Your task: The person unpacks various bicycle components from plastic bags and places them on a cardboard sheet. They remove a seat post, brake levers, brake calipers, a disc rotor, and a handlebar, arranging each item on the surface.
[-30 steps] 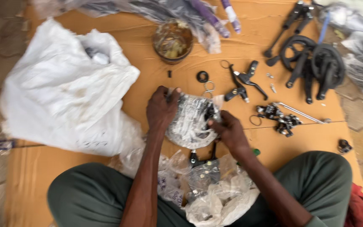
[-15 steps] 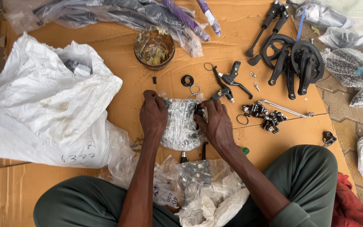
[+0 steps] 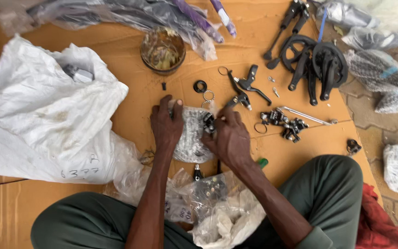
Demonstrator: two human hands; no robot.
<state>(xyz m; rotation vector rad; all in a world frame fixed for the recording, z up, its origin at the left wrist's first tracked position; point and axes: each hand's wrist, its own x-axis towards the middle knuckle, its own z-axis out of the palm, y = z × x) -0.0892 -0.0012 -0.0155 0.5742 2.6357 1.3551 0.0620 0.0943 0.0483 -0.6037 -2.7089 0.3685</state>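
The left hand [image 3: 166, 125] lies palm down with its fingers curled over the left edge of a clear plastic bag of small metal parts [image 3: 190, 138], gripping it against a brown corrugated cardboard sheet [image 3: 130, 64]. The right hand [image 3: 229, 136] clamps the same bag from the other side, its fingertips pinching the plastic near a cluster of dark parts at the bag's top right. The bag sits on the cardboard just in front of the person's crossed legs in green trousers [image 3: 332, 193], between both hands. Nearer the body, more crumpled clear bags of hardware [image 3: 213, 203] rest against the legs. To the left, a large white woven sack [image 3: 42, 115] lies spread open. Beyond the hands stand a round brown tin of bits [image 3: 163, 50], a black rubber ring [image 3: 200, 86], black brake levers [image 3: 247, 87] and a heap of small black fittings [image 3: 286, 124]. Farther right lie black bicycle crank arms with chainrings [image 3: 316, 64].
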